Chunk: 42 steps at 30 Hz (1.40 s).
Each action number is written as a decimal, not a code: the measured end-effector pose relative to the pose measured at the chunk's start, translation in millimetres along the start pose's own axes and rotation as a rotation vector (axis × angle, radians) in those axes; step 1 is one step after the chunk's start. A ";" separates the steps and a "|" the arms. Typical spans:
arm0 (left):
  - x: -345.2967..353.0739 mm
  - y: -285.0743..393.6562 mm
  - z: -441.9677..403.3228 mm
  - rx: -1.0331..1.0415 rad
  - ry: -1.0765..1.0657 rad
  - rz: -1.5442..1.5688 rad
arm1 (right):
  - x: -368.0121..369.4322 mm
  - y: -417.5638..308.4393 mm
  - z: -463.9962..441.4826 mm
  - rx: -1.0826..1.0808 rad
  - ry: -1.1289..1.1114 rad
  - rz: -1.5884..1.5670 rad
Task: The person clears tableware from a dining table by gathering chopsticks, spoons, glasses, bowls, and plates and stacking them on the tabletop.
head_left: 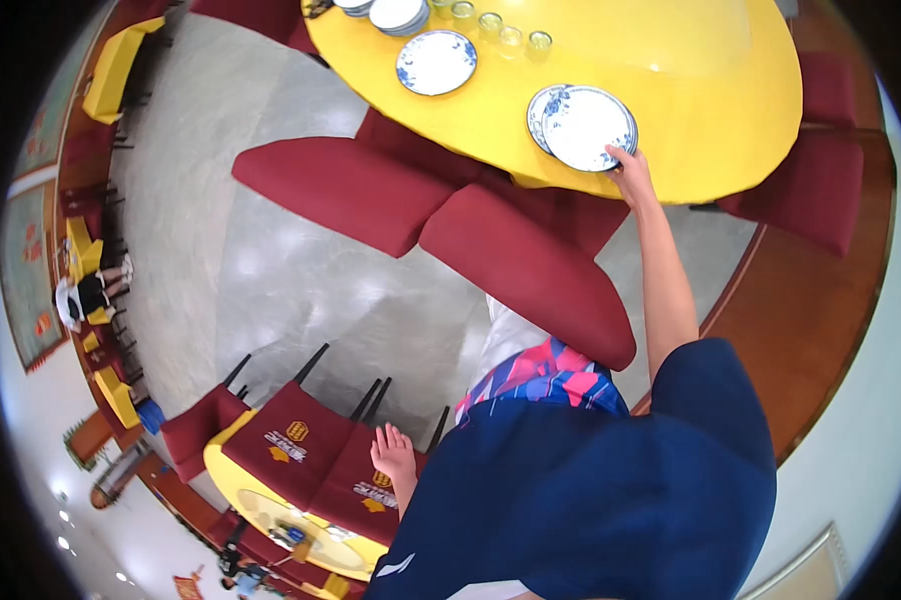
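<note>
My right hand (631, 178) reaches over the yellow-covered table and grips the near rim of a white plate (586, 125) with blue floral decoration, thumb on top. Under it, another blue-patterned plate (537, 118) shows its left edge. I cannot tell whether the held plate rests on it or is slightly raised. My left hand (394, 455) hangs low at my side, fingers apart and holding nothing, near a dark red chair back. A single blue-rimmed plate (437, 63) lies farther left on the table.
A stack of plates (401, 15) and several small glasses (490, 24) stand at the table's far left part. Dark red chairs (521, 270) sit between me and the yellow tablecloth (701, 150). Behind are another yellow table (233, 465) and distant people (91, 295).
</note>
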State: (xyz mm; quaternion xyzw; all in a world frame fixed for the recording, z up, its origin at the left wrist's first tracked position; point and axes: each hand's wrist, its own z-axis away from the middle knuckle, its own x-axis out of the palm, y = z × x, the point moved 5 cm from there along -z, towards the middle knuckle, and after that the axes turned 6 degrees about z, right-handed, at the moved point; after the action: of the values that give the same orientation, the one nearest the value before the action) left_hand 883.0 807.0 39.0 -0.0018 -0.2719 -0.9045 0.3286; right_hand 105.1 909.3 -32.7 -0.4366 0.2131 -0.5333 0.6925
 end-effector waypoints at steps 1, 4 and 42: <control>24.1 11.2 -8.0 -0.027 -0.072 -0.047 | 0.0 0.7 2.5 0.025 0.029 -0.007; 96.2 27.6 -35.2 -0.099 -0.104 -0.124 | -1.9 -9.5 -3.1 0.034 0.138 0.121; 664.7 -268.0 -17.9 -0.407 -1.184 -1.647 | 41.7 -6.5 -20.2 -0.146 0.653 0.453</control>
State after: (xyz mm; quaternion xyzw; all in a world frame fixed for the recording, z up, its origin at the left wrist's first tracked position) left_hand 205.4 574.3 13.1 -0.3153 -0.1487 -0.7322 -0.5850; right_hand 100.3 862.8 -30.8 -0.2343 0.5502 -0.4612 0.6555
